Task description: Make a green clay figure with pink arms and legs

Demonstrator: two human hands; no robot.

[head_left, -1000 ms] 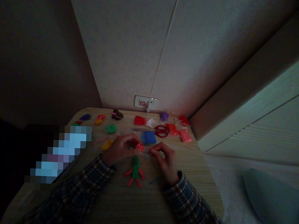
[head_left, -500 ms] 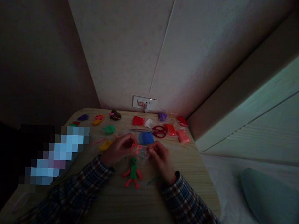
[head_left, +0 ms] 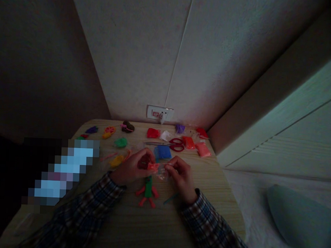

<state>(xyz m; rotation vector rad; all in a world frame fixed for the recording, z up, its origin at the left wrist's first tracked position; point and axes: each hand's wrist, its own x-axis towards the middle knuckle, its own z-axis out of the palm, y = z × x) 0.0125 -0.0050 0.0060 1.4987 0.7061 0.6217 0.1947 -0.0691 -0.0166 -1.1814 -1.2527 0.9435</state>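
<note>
Between my hands is a clear plastic bag [head_left: 161, 172] with a lump of orange-pink modelling clay [head_left: 153, 167] at its left end. My left hand [head_left: 134, 167] is closed around the clay end. My right hand [head_left: 180, 176] pinches the bag's other edge between thumb and fingers. Just below them a clay figure [head_left: 148, 191] lies on the table, with a green body and orange-pink arms and legs; its top is partly covered by my left fingers. A thin teal clay tool [head_left: 171, 199] lies near my right wrist.
Behind my hands lie a blue clay packet [head_left: 164, 152] and red-handled scissors [head_left: 176, 144]. Several coloured clay packets, such as an orange one [head_left: 188, 142], line the table's back right. Yellow clay [head_left: 116, 160] and green clay [head_left: 120, 142] sit left. A wall socket [head_left: 159, 112] is behind.
The clay lump and bag have come slightly lower and nearer to the figure, now covering its top. Both hands keep their hold, and more of the clay shows at my left fingers.
</note>
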